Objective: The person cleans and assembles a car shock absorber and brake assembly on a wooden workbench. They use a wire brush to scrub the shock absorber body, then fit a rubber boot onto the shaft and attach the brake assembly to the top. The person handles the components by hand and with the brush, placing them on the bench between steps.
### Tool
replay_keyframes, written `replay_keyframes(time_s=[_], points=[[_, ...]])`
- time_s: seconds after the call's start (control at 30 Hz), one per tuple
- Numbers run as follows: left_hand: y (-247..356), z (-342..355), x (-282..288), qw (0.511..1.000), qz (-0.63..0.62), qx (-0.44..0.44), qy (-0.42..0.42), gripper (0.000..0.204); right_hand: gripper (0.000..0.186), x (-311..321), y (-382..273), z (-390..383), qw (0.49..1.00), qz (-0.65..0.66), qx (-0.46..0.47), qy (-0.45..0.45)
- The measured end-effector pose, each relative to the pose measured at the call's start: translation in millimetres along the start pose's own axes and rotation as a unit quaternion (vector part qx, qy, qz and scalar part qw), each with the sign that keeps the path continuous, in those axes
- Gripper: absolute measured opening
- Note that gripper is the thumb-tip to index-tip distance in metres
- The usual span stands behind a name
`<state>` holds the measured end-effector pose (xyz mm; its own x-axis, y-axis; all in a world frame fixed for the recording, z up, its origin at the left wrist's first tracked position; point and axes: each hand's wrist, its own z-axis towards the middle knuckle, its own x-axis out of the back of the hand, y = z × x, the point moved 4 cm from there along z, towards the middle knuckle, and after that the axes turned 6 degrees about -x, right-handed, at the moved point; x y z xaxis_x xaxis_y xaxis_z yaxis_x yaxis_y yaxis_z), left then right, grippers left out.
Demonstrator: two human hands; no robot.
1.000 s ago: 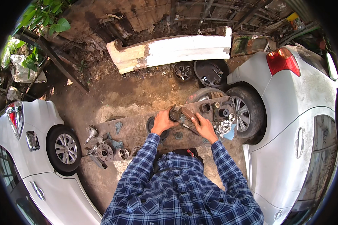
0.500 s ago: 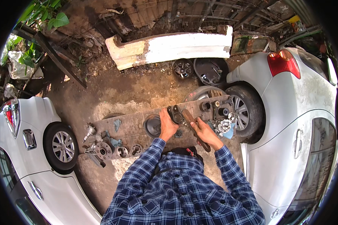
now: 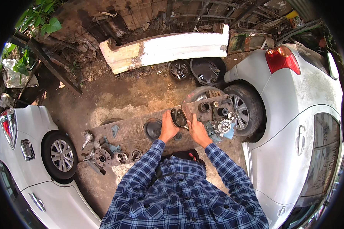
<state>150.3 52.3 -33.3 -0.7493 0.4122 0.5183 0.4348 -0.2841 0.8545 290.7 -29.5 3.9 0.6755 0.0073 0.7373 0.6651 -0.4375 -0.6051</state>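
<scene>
My left hand (image 3: 169, 128) is closed around the left side of a black metal part (image 3: 178, 118) with rounded openings, held above a long wooden board. Against the part's right side, my right hand (image 3: 198, 132) grips a flat brown strip (image 3: 187, 111); its upper end shows above my fingers and the rest is hidden. What the strip is made of I cannot tell. Left of my left hand, a round black dish-shaped part (image 3: 153, 129) lies on the wooden board (image 3: 135, 119).
Metal parts, including a hub flange (image 3: 103, 157), and blue rags (image 3: 115, 130) lie at the board's left end. A silver hub (image 3: 223, 126) and black rings sit at its right. White cars flank it; a bumper (image 3: 172, 49) and black basins (image 3: 208, 71) lie beyond.
My right hand has moved left, closer to the black part. The brown strip, which stuck out below my hand, now shows only above it. The view has shifted slightly.
</scene>
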Motion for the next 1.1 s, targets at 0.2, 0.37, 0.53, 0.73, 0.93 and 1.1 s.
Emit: replay_keyframes(time_s=[0.2, 0.37, 0.53, 0.73, 0.93, 1.1], points=[[3.2, -1.2, 21.8, 1.000, -0.015, 0.024, -0.012, 0.079, 0.040, 12.6, -15.6, -6.4, 0.997, 0.075, 0.017, -0.004], [-2.9, -5.8, 38.7, 0.999, -0.010, 0.037, 0.012, 0.080, 0.036, 15.8, -58.8, -7.9, 0.997, 0.066, 0.039, -0.020], [-5.8, -15.5, 42.7, 1.000, 0.000, 0.002, 0.024, 0.089, 0.033, 21.7, -71.8, 12.7, 0.994, 0.102, 0.024, -0.039], [-9.2, -22.7, 49.5, 1.000, -0.016, 0.004, 0.000, 0.088, 0.039, 20.7, -80.9, -0.5, 0.994, 0.056, 0.071, -0.066], [-5.2, -27.2, 42.5, 0.999, -0.014, -0.038, -0.034, 0.089, 0.043, 32.7, -75.8, 36.7, 0.983, 0.160, -0.020, -0.088], [-9.3, -30.8, 49.7, 1.000, -0.004, -0.013, -0.013, 0.090, 0.042, 22.0, -79.2, 1.2, 0.996, 0.044, 0.058, -0.060]])
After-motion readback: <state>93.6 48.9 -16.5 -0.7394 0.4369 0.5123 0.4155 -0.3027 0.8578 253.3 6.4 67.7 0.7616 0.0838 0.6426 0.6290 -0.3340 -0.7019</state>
